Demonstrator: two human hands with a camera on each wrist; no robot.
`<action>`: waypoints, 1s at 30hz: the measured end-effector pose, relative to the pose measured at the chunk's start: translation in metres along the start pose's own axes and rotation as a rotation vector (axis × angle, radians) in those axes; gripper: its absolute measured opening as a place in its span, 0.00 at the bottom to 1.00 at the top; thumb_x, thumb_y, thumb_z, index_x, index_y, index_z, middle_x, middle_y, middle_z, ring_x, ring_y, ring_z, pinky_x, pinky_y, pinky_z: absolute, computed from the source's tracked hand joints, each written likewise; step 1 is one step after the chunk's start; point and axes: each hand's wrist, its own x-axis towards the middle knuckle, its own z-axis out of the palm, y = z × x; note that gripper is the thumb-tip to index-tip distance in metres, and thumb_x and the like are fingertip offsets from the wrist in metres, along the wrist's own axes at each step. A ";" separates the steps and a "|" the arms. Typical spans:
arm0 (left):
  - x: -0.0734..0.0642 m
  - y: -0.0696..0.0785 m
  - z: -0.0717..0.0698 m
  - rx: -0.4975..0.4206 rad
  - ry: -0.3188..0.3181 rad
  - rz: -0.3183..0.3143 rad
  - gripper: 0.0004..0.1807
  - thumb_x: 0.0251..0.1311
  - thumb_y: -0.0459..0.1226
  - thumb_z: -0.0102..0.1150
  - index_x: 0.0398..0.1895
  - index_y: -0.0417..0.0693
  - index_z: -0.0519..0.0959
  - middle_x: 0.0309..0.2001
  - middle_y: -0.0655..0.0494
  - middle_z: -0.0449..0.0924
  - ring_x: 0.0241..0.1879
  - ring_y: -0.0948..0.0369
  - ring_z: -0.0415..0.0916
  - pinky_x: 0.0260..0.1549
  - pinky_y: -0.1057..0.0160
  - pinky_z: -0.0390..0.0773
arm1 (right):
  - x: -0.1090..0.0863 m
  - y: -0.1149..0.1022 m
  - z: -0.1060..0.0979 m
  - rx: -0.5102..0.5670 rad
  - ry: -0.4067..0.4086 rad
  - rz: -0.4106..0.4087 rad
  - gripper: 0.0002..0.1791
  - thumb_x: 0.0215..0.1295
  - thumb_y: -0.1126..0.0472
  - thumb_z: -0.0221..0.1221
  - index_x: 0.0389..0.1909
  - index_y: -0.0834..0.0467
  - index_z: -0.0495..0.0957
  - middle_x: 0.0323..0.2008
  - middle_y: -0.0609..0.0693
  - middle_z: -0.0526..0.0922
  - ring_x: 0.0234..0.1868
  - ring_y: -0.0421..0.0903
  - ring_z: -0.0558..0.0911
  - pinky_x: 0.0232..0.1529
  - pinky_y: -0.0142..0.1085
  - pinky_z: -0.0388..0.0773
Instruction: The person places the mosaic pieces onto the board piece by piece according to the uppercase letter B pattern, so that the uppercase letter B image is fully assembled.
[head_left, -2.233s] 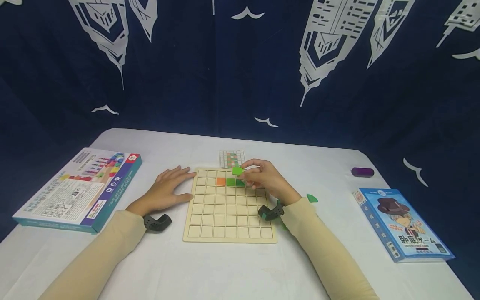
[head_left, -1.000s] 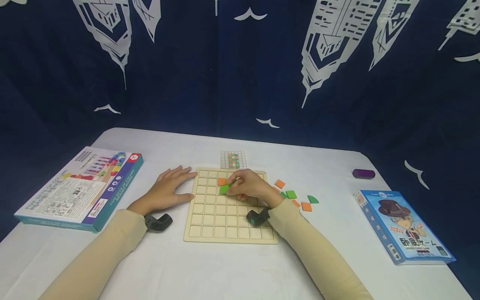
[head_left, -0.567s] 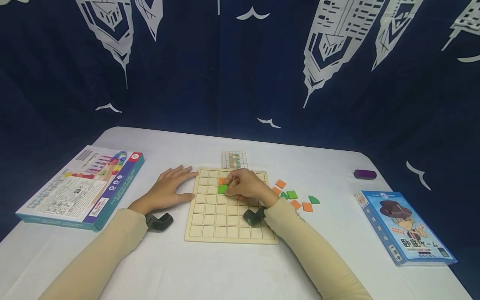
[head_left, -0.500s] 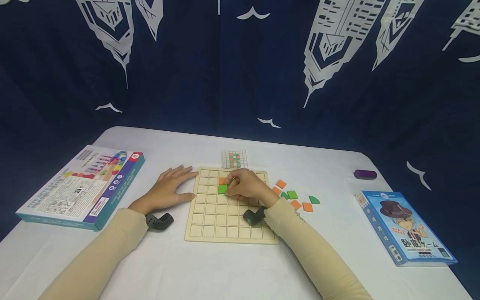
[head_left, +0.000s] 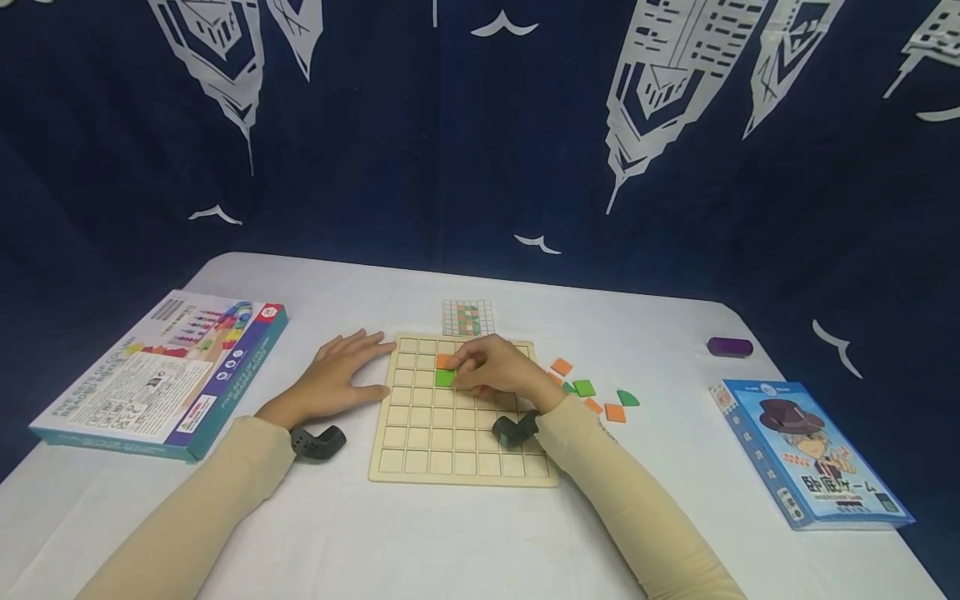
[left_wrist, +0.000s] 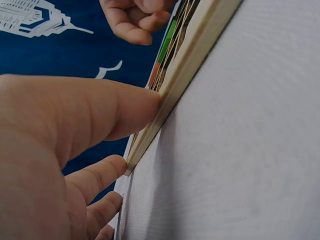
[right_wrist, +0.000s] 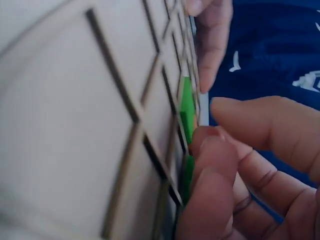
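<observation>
A pale wooden grid board (head_left: 427, 442) lies on the table. My left hand (head_left: 330, 379) rests flat beside it, fingers spread, thumb tip and forefinger at its left edge, as the left wrist view also shows. In the upper part of the grid, a bright green square tile (head_left: 444, 378) sits in a cell just below an orange square tile (head_left: 444, 361). My right hand (head_left: 495, 367) is over the board with fingers bent, fingertips right beside the green tile; thumb and fingers stand apart in the right wrist view. A darker green piece (right_wrist: 187, 175) shows partly behind those fingers.
Loose orange tiles (head_left: 615, 413), green squares (head_left: 583, 388) and a green quarter-round piece (head_left: 627, 398) lie right of the board. A printed pattern card (head_left: 467, 317) is behind it. Boxes lie at left (head_left: 157, 375) and right (head_left: 813, 454); a purple case (head_left: 729, 347) sits far right.
My right hand has brought the green square from the board's top edge down and left into the cell below the orange one, then eased slightly right. The left hand stays put.
</observation>
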 end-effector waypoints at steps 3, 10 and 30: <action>-0.001 0.000 0.000 -0.002 0.000 -0.003 0.41 0.67 0.48 0.66 0.82 0.46 0.69 0.84 0.39 0.59 0.85 0.36 0.46 0.81 0.32 0.37 | -0.003 0.002 -0.006 0.085 -0.021 -0.009 0.14 0.67 0.70 0.68 0.52 0.67 0.87 0.26 0.48 0.82 0.23 0.41 0.78 0.28 0.30 0.79; -0.001 0.000 0.000 -0.003 0.000 -0.009 0.41 0.67 0.49 0.66 0.82 0.47 0.69 0.84 0.39 0.59 0.85 0.37 0.45 0.82 0.33 0.37 | -0.011 0.008 -0.025 0.197 -0.063 -0.026 0.17 0.74 0.68 0.63 0.60 0.69 0.83 0.33 0.51 0.83 0.27 0.42 0.79 0.31 0.30 0.81; -0.001 0.001 0.000 0.001 0.001 -0.009 0.41 0.68 0.49 0.67 0.82 0.46 0.69 0.84 0.39 0.59 0.85 0.37 0.46 0.82 0.33 0.39 | -0.040 0.053 -0.087 0.239 0.080 -0.011 0.23 0.77 0.65 0.60 0.66 0.74 0.75 0.28 0.49 0.82 0.25 0.40 0.76 0.27 0.31 0.77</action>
